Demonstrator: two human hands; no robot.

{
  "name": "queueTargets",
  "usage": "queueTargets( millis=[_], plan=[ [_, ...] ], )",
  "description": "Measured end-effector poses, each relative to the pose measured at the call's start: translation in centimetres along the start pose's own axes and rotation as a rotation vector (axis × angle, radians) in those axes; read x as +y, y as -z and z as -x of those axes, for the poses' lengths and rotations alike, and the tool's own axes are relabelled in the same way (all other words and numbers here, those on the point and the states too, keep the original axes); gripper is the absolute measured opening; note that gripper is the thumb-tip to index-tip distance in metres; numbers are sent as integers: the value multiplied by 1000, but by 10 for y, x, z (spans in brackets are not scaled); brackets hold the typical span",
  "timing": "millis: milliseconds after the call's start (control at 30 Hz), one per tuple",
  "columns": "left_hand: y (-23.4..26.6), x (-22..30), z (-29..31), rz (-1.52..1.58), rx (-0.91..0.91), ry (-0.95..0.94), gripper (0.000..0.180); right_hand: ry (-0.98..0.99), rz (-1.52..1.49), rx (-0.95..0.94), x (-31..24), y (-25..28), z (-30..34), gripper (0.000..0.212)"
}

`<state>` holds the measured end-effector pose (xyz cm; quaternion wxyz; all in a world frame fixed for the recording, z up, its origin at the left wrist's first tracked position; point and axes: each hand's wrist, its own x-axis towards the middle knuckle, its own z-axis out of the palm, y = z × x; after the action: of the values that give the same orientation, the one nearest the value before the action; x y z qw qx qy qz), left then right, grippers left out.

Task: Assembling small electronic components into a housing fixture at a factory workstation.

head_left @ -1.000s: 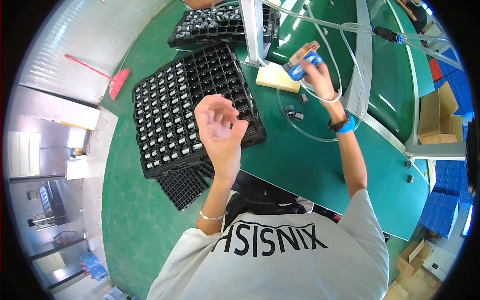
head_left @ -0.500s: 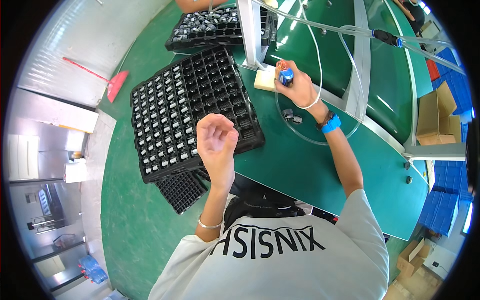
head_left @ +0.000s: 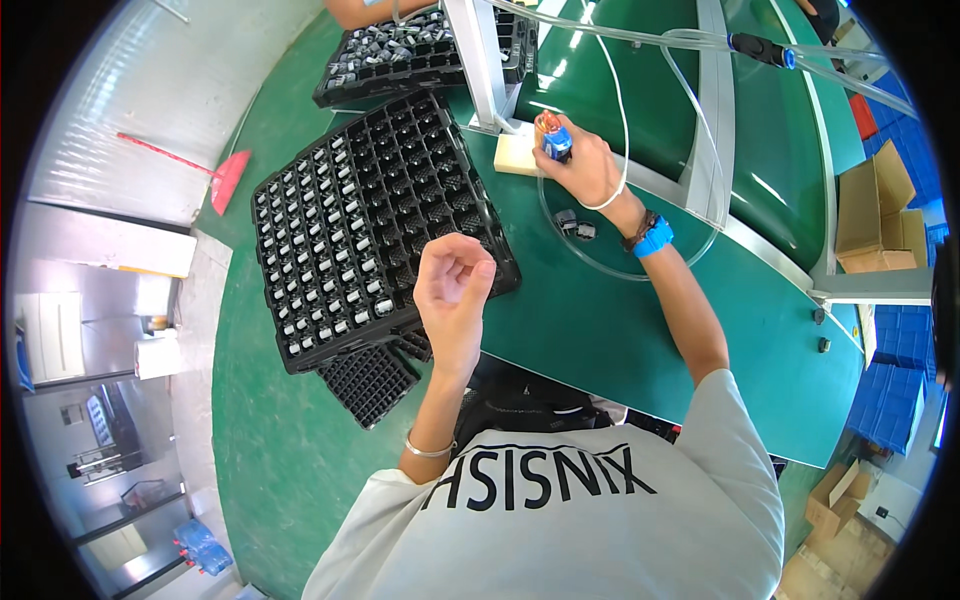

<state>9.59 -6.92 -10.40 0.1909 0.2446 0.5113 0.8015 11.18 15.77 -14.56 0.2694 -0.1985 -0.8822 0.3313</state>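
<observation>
From the head view, I see my right hand (head_left: pixel 585 168) closed around a small blue-bodied tool with a copper-coloured top (head_left: pixel 553 140), held upright with its lower end down on a pale cream rectangular block (head_left: pixel 513 155) at the far side of the green table (head_left: pixel 640 330). A thin white cord (head_left: pixel 612 150) loops round that hand. The right arm reaches far out across the table, nearly straight, with a blue wristband (head_left: pixel 652 238) on the wrist.

My left hand (head_left: pixel 452 290) is raised above the near right corner of the large black plastic grid tray (head_left: pixel 375 225), touching nothing on the table. Its fingers are loosely curled inward, narrow rather than spread; I cannot tell whether anything small sits inside them. The forearm stands almost upright from the elbow, a thin silver bracelet (head_left: pixel 430 450) near the wrist.

I count three black trays: the large one under my left hand, with small silvery parts in its left columns; a second black tray (head_left: pixel 420 55) farther away holding grey parts; and a smaller black grid tray (head_left: pixel 370 380) poking out beneath the large one on the near side. Two small dark parts (head_left: pixel 575 225) lie loose on the table just near of my right hand, inside a loop of clear tubing (head_left: pixel 700 130).

At the far left on the floor lies one red broom (head_left: pixel 215 175).
</observation>
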Motion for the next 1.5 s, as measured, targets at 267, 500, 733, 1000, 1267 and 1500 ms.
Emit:
queueTargets(
  millis=[267, 500, 733, 1000, 1267, 1500],
  plan=[
    [-14, -10, 5, -575, -336, 36, 14, 231, -227, -155, -27, -13, 19, 29],
    [-22, -42, 0, -840, -337, -160, 14, 234, -13, -237, -26, -18, 26, 33],
    [-37, -55, -42, -1000, -506, -438, 22, 165, -403, 5, -8, 20, -1, 16],
    [-30, -63, -72, -1078, -860, -280, 33, 51, -816, -82, -30, 55, 8, 16],
    [-36, 3, -50, -176, -446, 142, 31, -334, -1215, -112, -57, 69, 27, 39],
    [-40, 28, -38, -192, -346, -39, 39, -177, -1119, -194, -86, 69, 48, 38]
  ],
)
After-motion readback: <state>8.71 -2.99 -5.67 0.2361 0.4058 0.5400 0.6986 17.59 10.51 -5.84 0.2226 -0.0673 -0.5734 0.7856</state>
